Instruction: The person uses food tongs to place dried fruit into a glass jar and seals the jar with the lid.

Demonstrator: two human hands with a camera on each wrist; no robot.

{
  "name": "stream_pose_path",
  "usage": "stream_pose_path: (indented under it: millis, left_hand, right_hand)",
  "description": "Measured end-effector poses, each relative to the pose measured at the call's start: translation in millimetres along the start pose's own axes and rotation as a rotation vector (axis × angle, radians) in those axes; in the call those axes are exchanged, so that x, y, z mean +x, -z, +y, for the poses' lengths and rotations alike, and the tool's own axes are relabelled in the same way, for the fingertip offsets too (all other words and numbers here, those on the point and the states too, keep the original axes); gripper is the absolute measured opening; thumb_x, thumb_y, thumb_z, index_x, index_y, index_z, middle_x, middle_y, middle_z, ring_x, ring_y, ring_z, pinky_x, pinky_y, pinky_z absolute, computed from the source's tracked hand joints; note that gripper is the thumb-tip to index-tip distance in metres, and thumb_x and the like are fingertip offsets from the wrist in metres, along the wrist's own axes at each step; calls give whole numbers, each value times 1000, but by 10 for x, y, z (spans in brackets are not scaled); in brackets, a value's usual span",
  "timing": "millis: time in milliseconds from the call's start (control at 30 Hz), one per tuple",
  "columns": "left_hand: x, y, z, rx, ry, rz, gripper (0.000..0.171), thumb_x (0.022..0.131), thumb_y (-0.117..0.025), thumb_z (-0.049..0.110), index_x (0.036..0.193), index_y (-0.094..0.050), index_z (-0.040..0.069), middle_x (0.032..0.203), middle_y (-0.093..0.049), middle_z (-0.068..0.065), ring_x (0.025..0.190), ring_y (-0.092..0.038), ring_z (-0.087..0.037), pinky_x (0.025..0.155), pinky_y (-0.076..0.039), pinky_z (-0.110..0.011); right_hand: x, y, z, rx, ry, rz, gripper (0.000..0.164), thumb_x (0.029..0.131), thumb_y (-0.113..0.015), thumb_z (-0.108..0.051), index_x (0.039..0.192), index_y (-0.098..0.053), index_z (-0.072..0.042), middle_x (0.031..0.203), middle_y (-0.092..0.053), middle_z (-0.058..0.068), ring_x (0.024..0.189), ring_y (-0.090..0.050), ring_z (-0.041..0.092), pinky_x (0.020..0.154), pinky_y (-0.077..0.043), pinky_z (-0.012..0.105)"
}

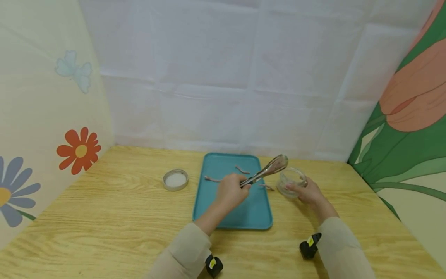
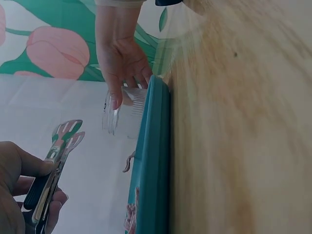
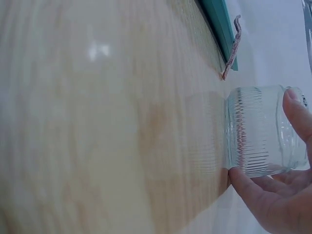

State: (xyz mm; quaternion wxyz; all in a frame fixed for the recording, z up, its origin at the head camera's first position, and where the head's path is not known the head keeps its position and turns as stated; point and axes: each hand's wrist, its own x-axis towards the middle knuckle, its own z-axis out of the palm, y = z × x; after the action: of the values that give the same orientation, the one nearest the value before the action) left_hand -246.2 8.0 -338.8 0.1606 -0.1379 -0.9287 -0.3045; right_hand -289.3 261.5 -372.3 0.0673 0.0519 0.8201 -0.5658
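My left hand [image 1: 230, 192] grips a pair of metal tongs [image 1: 268, 169] with dark handles above a teal tray [image 1: 233, 221]. The tongs' slotted tips [image 2: 68, 134] stand slightly apart, and no piece shows between them. Several thin, twisted, brownish-pink strips [image 1: 242, 170] lie on the tray; one strip [image 3: 234, 46] sticks out past its right edge. Just right of the tray, my right hand [image 1: 311, 193] holds a clear ribbed glass jar [image 3: 256, 131] upright on the table, thumb near the rim and fingers around the side. Whether the jar contains anything, I cannot tell.
A round jar lid [image 1: 175, 180] lies on the wooden table [image 1: 115, 217] left of the tray. A white cloth [image 1: 223, 77] hangs behind the table. Flower-printed panels [image 1: 52, 116] stand at both sides.
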Motion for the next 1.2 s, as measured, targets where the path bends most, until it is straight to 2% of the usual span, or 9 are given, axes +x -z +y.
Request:
stream_pose_path:
  millis: [200,400,600,767,1033,1200]
  left_hand:
    - [-43,93,-44,-16,49,-55,15,77,-64,27,87,-68,16,65,-56,7,50,-46,-7,41,-36,-24]
    - [-68,175,-114,38,31,-57,17,75,-66,30,85,-67,17,67,-51,5,54,-45,-11,44,-35,-26]
    - [-91,209,-210,74,63,-114,25,75,-66,32,93,-66,14,71,-48,2,58,-43,-12,47,-35,-27]
    - [-115,227,-283,88,65,-151,24,75,-66,31,91,-65,13,73,-48,1,56,-42,-13,45,-34,-27]
    - [-137,265,-340,132,90,-201,38,75,-66,34,105,-62,10,98,-56,-7,64,-50,-15,46,-37,-28]
    - [-141,259,-354,147,83,-226,38,74,-67,32,104,-63,10,104,-58,-6,57,-52,-13,42,-37,-27]
  right_hand:
    - [-5,-4,-5,-15,4,12,86,78,-63,-31,134,-10,8,127,-27,28,110,-35,31,84,-34,37]
    - [6,-4,9,7,0,5,88,78,-63,-31,135,-8,7,128,-25,29,111,-35,32,86,-34,39]
    - [-6,-2,-2,3,6,3,89,77,-65,-32,135,-8,6,128,-25,29,111,-34,32,85,-34,39]
    - [-26,3,-6,-32,16,13,90,76,-65,-35,134,-10,6,128,-25,30,112,-34,34,85,-35,41]
    - [47,20,101,-26,35,28,101,67,-68,-47,136,-11,2,130,-26,26,111,-35,31,81,-37,35]
    - [46,23,98,-17,44,8,98,70,-67,-44,136,-11,3,130,-24,27,113,-34,34,85,-36,40]
